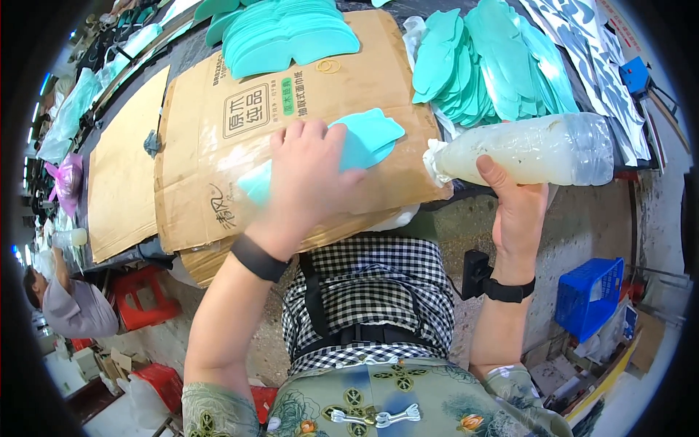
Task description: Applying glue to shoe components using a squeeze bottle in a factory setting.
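Observation:
My left hand (309,171), slightly blurred, lies over a teal, shaped flat piece (373,138) on the brown cardboard (193,138). Its thumb is stretched out to the right and its palm covers the middle of the piece. In my right hand (518,215) is a clear plastic bottle (542,149) of cloudy whitish liquid, held on its side. The bottle's narrow end, crusted with white residue, points left over the cardboard's right edge. My right thumb presses the near side of the bottle; the other fingers are mostly hidden behind it.
A fanned stack of teal pieces (291,40) lies at the cardboard's far edge, beside yellow rubber bands (328,66). More teal stacks (480,62) lie far right. A blue crate (590,298) stands on the floor at right. A person (76,302) sits by a red stool (145,297) at left.

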The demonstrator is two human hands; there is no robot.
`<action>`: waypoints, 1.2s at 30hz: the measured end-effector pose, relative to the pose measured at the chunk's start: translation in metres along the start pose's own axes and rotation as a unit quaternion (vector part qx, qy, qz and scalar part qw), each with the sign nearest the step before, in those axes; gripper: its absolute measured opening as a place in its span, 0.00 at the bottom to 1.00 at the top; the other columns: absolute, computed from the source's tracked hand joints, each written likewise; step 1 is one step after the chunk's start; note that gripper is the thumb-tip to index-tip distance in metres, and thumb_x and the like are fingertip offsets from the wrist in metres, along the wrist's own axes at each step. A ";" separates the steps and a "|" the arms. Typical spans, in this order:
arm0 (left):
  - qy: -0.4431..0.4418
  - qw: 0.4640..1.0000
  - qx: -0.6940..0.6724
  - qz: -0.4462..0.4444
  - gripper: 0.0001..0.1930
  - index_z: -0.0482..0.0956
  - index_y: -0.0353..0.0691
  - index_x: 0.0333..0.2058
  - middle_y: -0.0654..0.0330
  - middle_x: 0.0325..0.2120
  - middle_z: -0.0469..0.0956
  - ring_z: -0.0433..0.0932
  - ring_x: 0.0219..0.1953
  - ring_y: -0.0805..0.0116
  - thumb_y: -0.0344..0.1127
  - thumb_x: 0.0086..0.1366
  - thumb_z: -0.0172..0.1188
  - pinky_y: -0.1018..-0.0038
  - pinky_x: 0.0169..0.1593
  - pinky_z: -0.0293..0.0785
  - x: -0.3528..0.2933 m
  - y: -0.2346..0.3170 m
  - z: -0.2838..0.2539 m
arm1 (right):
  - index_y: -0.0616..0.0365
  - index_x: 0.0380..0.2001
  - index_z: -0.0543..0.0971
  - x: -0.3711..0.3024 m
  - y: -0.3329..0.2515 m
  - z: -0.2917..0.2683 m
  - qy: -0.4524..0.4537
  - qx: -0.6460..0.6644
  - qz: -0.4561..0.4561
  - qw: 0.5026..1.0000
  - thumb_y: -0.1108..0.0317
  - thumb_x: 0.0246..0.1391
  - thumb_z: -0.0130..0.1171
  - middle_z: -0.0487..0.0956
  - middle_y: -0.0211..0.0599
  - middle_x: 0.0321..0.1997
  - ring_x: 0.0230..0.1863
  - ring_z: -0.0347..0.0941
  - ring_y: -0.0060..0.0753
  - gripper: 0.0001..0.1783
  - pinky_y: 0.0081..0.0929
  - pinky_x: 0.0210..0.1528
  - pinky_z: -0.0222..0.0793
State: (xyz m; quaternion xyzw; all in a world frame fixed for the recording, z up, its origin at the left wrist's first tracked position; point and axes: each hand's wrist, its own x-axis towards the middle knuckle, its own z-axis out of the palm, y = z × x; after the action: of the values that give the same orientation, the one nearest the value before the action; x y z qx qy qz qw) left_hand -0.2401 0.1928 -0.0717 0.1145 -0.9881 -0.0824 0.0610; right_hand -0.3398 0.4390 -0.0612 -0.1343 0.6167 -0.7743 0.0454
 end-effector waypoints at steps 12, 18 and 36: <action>-0.002 0.992 -0.061 0.107 0.11 0.83 0.39 0.37 0.51 0.29 0.81 0.80 0.43 0.51 0.41 0.65 0.64 0.57 0.52 0.73 0.039 -0.045 -0.046 | 0.65 0.65 0.70 -0.006 -0.001 -0.016 0.028 -0.007 0.036 0.999 0.77 0.53 0.76 0.77 0.43 0.62 0.61 0.76 0.37 0.38 0.37 0.66 0.72; -0.014 0.984 -0.140 0.110 0.08 0.82 0.38 0.33 0.54 0.38 0.80 0.78 0.47 0.50 0.37 0.65 0.63 0.57 0.54 0.73 0.027 -0.065 -0.057 | 0.67 0.60 0.74 -0.002 -0.009 0.002 0.057 0.018 -0.004 0.998 0.78 0.51 0.76 0.82 0.43 0.54 0.55 0.79 0.37 0.33 0.35 0.62 0.75; 0.093 0.988 -0.127 -0.010 0.10 0.84 0.41 0.39 0.57 0.39 0.79 0.73 0.45 0.52 0.27 0.57 0.63 0.59 0.52 0.70 -0.091 -0.089 -0.019 | 0.62 0.46 0.84 -0.013 0.019 0.155 -0.243 -0.277 -0.182 0.912 0.71 0.47 0.80 0.89 0.43 0.45 0.44 0.87 0.32 0.22 0.29 0.46 0.81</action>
State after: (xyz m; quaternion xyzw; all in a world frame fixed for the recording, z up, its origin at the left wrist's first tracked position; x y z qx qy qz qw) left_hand -0.1299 0.1261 -0.0781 0.1231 -0.9585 -0.1966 0.1657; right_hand -0.2885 0.2918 -0.0496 -0.4357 0.7410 -0.5108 0.0133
